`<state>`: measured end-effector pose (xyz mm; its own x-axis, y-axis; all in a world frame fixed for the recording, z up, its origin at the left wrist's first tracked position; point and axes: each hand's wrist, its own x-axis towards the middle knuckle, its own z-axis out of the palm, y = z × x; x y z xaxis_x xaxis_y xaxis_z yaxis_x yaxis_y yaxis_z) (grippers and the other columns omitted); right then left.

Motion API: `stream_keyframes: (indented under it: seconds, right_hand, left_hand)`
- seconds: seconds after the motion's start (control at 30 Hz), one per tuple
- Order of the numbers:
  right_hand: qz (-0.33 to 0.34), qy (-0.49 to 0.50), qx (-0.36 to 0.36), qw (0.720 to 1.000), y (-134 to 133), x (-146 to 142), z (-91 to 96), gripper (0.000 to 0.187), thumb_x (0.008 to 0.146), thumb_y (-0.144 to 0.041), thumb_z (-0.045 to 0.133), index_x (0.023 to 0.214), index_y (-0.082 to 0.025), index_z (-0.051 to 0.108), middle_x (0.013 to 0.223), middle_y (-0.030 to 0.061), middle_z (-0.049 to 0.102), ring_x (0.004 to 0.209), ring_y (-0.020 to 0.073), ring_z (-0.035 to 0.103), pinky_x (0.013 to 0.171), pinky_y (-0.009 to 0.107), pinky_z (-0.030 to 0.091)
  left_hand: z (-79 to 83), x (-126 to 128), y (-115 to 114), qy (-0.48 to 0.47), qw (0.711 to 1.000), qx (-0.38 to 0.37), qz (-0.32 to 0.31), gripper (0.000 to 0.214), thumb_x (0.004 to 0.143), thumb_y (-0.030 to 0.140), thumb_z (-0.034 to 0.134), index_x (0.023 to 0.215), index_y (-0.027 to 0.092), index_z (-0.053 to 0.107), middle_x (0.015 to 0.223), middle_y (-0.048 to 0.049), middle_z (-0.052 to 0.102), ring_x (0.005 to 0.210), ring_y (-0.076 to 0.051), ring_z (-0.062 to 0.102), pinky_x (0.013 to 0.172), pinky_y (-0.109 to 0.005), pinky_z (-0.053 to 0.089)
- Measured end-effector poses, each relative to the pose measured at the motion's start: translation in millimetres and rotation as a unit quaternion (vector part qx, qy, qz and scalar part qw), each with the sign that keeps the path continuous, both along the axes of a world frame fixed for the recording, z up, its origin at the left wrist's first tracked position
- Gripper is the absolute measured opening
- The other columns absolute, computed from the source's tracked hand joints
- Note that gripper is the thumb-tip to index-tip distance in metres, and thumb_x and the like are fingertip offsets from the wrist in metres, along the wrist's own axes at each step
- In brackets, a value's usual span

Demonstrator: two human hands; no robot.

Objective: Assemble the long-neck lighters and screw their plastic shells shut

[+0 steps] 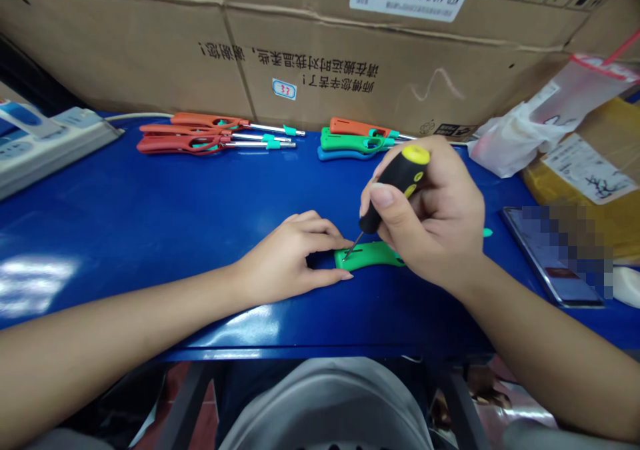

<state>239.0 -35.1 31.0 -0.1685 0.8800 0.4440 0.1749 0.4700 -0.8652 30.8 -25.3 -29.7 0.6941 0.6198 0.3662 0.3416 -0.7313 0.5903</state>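
Observation:
A green long-nosed gas lighter [373, 255] lies flat on the blue table, its handle end toward the left. My left hand [305, 253] pinches that end between thumb and fingers, one on each long side. In my right hand [433, 210] is a black and yellow screwdriver [395, 187], held at a slant with its butt up. The thin shaft points down to the left, and its tip meets the lighter near the handle end, by a small hole. My right hand covers the far part of the lighter.
Red and orange lighters [185, 145] lie at the back left; more lighters, orange, green and blue [345, 141], lie at back centre. A large cardboard box [165, 50] walls off the back. On the right are a phone [555, 257], plastic bag [510, 137] and taped parcel [600, 130]; a power strip [60, 143] is left.

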Motion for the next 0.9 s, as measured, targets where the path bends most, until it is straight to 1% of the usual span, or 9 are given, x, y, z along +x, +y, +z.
stream_keyframes:
  seconds: [0.13,0.23,0.33,0.4,0.53,0.6,0.7,0.77,0.9]
  right_hand:
    - [0.015,-0.019,0.016,1.0,-1,3,-0.9,0.024,0.096,-0.047,0.072,0.1,-0.029,0.056,0.08,-0.0047,0.069,0.045,0.0081,0.045,0.038,0.026,0.034]
    - [0.059,-0.029,0.029,0.997,-1,5,-2.4,0.018,0.1,-0.034,0.068,0.115,-0.03,0.06,0.095,-0.0026,0.073,0.06,0.0091,0.061,0.046,0.024,0.047]
    - [0.1,-0.037,0.081,0.991,0,7,-3.6,0.043,0.099,-0.023,0.069,0.138,-0.035,0.055,0.136,-0.0006,0.068,0.092,0.0124,0.073,0.063,0.023,0.059]
    - [0.11,-0.059,0.135,0.983,2,9,-2.5,0.052,0.097,-0.018,0.07,0.143,-0.035,0.054,0.149,-0.0019,0.06,0.099,0.0121,0.073,0.068,0.022,0.062]
    - [0.156,-0.127,0.163,0.966,4,17,3.8,0.056,0.101,-0.011,0.057,0.154,-0.024,0.048,0.156,0.0039,0.055,0.12,0.0164,0.07,0.071,0.02,0.063]
    - [0.164,-0.141,0.185,0.959,6,19,5.3,0.053,0.1,-0.01,0.059,0.151,-0.02,0.05,0.153,0.0055,0.058,0.114,0.0153,0.072,0.067,0.021,0.062]
    - [0.095,-0.152,0.303,0.936,10,20,4.8,0.041,0.094,-0.018,0.077,0.132,-0.018,0.063,0.122,0.001,0.075,0.091,0.0116,0.073,0.066,0.022,0.061]
    - [0.058,-0.178,0.359,0.914,12,21,6.1,0.036,0.095,-0.024,0.077,0.128,-0.017,0.064,0.109,-0.0016,0.078,0.088,0.0121,0.073,0.074,0.026,0.063]
    - [0.124,-0.239,0.299,0.915,11,25,14.2,0.042,0.106,-0.014,0.05,0.148,-0.016,0.052,0.14,0.0042,0.071,0.11,0.0131,0.072,0.091,0.029,0.064]
  left_hand:
    - [-0.1,0,0,0.002,1.0,-0.002,0.001,0.03,0.09,0.036,0.083,0.115,0.021,0.078,0.106,-0.0052,0.078,0.1,-0.024,0.069,0.095,-0.041,0.053]
    - [-1.5,0,0,-0.002,1.0,0.002,0.001,0.031,0.09,0.036,0.082,0.116,0.02,0.078,0.107,-0.0058,0.078,0.101,-0.024,0.069,0.096,-0.042,0.054]
    - [-3.0,0,0,0.003,1.0,0.012,0.0,0.033,0.092,0.038,0.08,0.119,0.019,0.078,0.113,-0.0075,0.079,0.104,-0.026,0.07,0.099,-0.045,0.054]
    - [-2.9,0,1,0.008,1.0,0.016,-0.002,0.034,0.093,0.039,0.079,0.12,0.018,0.078,0.116,-0.0085,0.079,0.106,-0.027,0.07,0.1,-0.046,0.053]
    - [-0.1,0,0,0.007,1.0,0.013,0.0,0.03,0.092,0.038,0.08,0.116,0.019,0.079,0.114,-0.0075,0.079,0.105,-0.026,0.07,0.099,-0.044,0.053]
    - [1.4,0,0,0.006,1.0,0.014,-0.001,0.03,0.092,0.036,0.081,0.116,0.019,0.079,0.109,-0.0065,0.079,0.102,-0.026,0.069,0.095,-0.042,0.054]
    - [2.2,1,0,-0.003,1.0,0.024,-0.006,0.028,0.091,0.033,0.082,0.115,0.019,0.079,0.102,-0.0051,0.077,0.093,-0.022,0.068,0.088,-0.039,0.054]
    - [1.9,1,0,-0.009,1.0,0.029,-0.006,0.028,0.09,0.033,0.083,0.114,0.019,0.079,0.1,-0.0044,0.077,0.09,-0.021,0.067,0.086,-0.037,0.053]
    - [1.6,1,1,-0.005,1.0,0.03,-0.003,0.028,0.09,0.034,0.083,0.113,0.018,0.079,0.105,-0.0056,0.078,0.094,-0.022,0.068,0.089,-0.038,0.053]
